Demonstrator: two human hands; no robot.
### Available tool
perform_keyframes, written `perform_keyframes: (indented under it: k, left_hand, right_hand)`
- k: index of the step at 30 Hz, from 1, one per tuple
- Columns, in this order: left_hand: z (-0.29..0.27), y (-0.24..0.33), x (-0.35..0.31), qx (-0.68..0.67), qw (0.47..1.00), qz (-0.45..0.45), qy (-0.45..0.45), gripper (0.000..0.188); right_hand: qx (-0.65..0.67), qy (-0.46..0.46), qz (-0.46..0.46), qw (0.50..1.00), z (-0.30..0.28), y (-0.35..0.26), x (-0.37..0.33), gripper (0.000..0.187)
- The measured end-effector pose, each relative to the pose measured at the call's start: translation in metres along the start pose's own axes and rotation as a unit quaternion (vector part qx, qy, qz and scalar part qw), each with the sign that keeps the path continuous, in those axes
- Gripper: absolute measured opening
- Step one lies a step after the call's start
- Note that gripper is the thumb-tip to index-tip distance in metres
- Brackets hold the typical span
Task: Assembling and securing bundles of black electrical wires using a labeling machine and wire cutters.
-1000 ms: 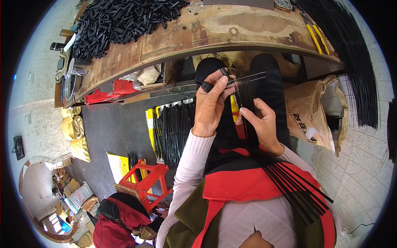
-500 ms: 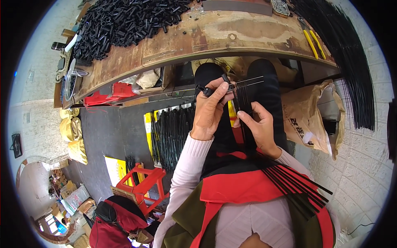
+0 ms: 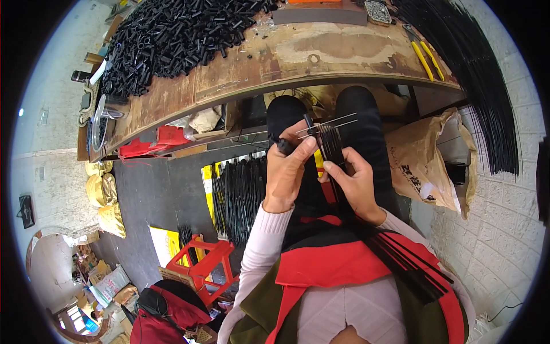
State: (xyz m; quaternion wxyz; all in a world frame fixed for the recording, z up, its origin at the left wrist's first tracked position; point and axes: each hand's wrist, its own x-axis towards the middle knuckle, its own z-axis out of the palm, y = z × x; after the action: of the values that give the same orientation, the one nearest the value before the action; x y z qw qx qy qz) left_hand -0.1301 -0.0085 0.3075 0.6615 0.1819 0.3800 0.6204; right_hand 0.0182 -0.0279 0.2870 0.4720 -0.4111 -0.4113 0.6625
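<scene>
Over my lap, my left hand point(image 3: 285, 172) is closed on a short black tube point(image 3: 309, 122) and a dark rounded black piece point(image 3: 283, 145). Two thin bare metal wires point(image 3: 342, 120) stick out to the right from its fingertips. My right hand point(image 3: 357, 184) pinches a bundle of thin black rods point(image 3: 330, 143) between thumb and fingers. The rods' upper ends meet the left fingertips at the tube; whether they are joined there is hidden by the fingers. Several black rod ends point(image 3: 408, 261) fan out past my right wrist, across my red apron point(image 3: 332, 266).
A wooden bench point(image 3: 240, 71) lies ahead, with a heap of short black tubes point(image 3: 177, 43), yellow-handled pliers point(image 3: 423, 57) and long black rods point(image 3: 475, 74). A paper sack point(image 3: 421, 152) stands right. Rods point(image 3: 240, 189) lie on the floor left, near a red stool point(image 3: 209, 264).
Both hands stay on the same pieces. My right hand has shifted slightly up and left along the rods, and the rods sit closer together. The wires have moved slightly with the left fingertips.
</scene>
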Motion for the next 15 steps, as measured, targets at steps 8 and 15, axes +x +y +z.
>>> perform_keyframes:
  k: [8,15]
  left_hand:
    - [-0.002,0.0,0.007,0.043,0.999,-0.007,0.003,0.033]
    - [0.0,0.0,0.01,0.034,0.999,-0.036,-0.006,0.032]
  right_hand:
    - [-0.009,-0.008,-0.028,1.0,-0.005,-0.019,0.017,0.012]
    - [0.044,-0.051,0.033,0.997,-0.01,-0.022,0.023,0.016]
